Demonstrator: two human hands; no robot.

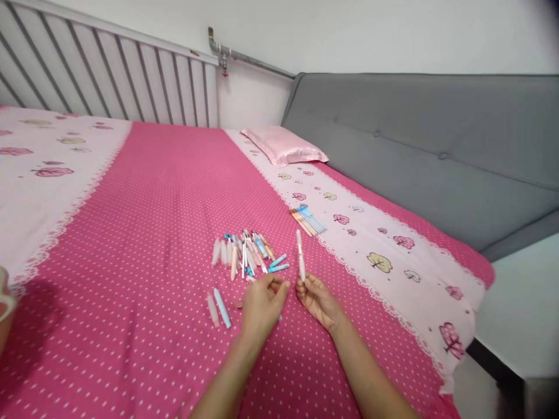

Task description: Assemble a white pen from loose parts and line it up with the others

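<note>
Many pens (244, 259) overlapping, item (240, 304) half-hidden by left hand (263, 299)

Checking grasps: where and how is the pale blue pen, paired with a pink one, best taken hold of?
Likely mid-barrel, pinched across its width from above, coming in from the right: the pale blue pen lies flat and slender, with the pink pen close along its left.

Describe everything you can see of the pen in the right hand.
The pen is slim, pale pinkish white and plastic-looking; any markings are too blurred to read. It is nearly upright, its top leaning slightly left, above the pink bedspread. The right hand grips its lower end; the left hand is beside it, not touching.
</note>
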